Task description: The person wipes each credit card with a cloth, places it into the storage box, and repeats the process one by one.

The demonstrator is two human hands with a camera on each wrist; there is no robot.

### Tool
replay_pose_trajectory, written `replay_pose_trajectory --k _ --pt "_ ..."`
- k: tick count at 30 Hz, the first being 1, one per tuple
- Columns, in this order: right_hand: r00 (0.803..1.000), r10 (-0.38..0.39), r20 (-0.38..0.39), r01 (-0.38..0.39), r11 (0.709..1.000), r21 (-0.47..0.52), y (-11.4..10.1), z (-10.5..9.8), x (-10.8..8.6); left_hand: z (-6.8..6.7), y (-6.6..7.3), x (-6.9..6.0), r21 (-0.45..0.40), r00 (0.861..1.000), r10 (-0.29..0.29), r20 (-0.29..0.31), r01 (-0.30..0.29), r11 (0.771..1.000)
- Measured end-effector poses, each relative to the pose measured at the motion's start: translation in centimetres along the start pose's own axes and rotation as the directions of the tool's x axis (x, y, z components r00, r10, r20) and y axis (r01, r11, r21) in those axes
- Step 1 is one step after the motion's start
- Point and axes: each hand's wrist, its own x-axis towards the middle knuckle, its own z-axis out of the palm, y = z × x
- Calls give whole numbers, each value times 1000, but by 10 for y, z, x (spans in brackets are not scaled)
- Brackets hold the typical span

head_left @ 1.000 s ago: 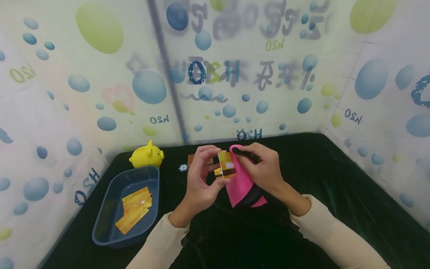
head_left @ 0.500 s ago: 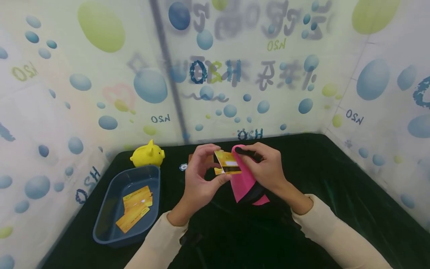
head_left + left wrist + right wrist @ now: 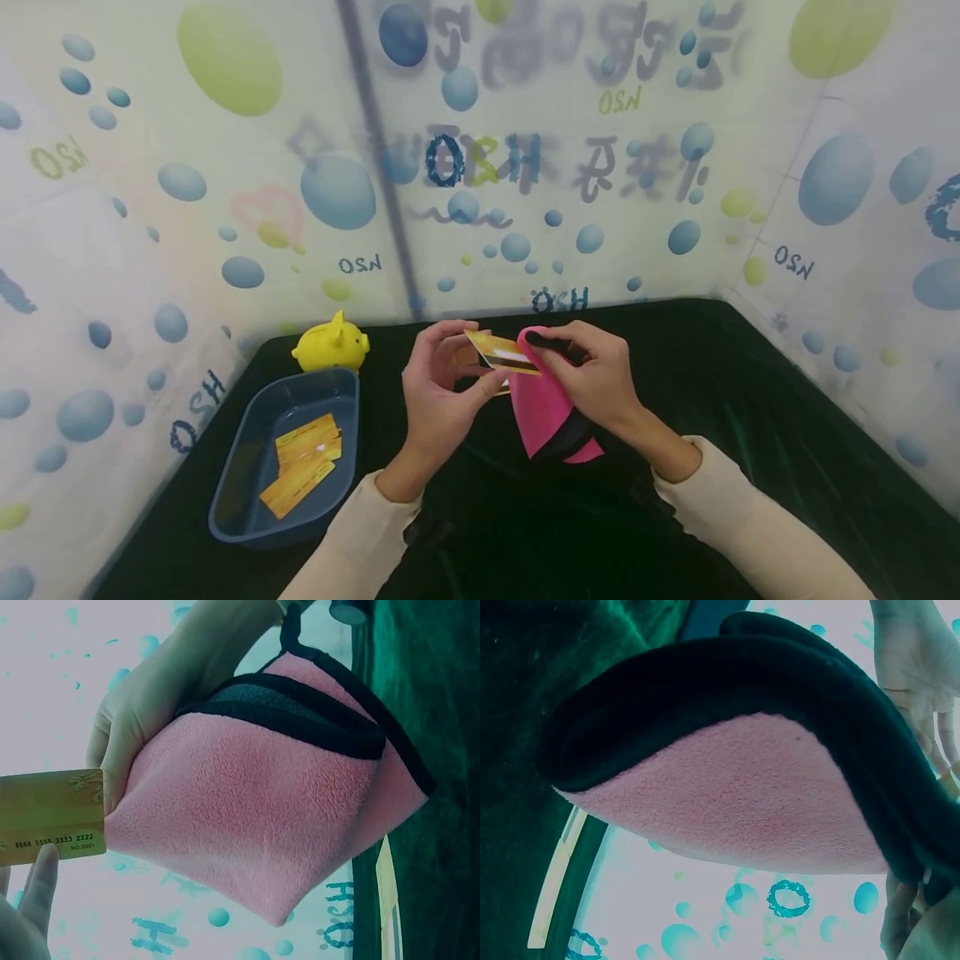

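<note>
- Two hands raised over the dark table [image 3: 675,525]; cream sleeves [image 3: 757,512] on both forearms.
- Left hand [image 3: 442,396]: pinching a gold card [image 3: 498,345] between thumb and fingers. In the left wrist view, one fingertip lies on the card's numbered face.
- Card: between the hands, tilted, dark stripe visible from the head view. Right end meets the pink cloth [image 3: 536,408]; contact or mere overlap, cannot tell.
- Gold sliver just below the card, by the left thumb tip; too little shows to identify.
- Right hand [image 3: 596,362]: thumb and fingers pinching the cloth's upper end.
- Cloth: hanging from that grip, black trim [image 3: 566,435] along its edge. Wrist views show the trimmed edge bowed out, dark within.
- Blue tray [image 3: 243,454] on the table, left side; overlapping gold cards [image 3: 297,487] lie inside.
- Yellow pig [image 3: 330,345] just behind the tray.
- Printed sheet [image 3: 517,287] behind: blue and green drops.
</note>
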Motion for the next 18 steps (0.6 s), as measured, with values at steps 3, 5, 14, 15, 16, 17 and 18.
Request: replay_pose_trajectory --k 3,5,14,15,16,17,18 --pt "1000 -12 -3 12 1000 5 0 0 0 -1 -1 0 15 1000 -4 -18 5 1000" --pt "1000 -17 -3 17 1000 9 1 0 0 -2 -2 0 36 1000 -6 -24 7 999" --pt "1000 -14 -8 14 1000 6 2 -1 -1 -3 -4 0 118 1000 20 -24 -17 993" --pt "1000 -13 -8 13 1000 6 2 -2 -1 -3 -5 0 122 1000 18 -24 -15 992" --pt "1000 -11 -8 11 1000 6 3 -2 -1 -3 -5 0 125 1000 14 -24 -11 992" --pt "1000 -11 -9 11 1000 5 3 -2 -1 -3 -4 0 128 1000 10 -25 -7 992" --pt "1000 -10 -8 11 1000 5 3 -2 -1 -4 -5 -1 130 1000 7 -26 -4 992"
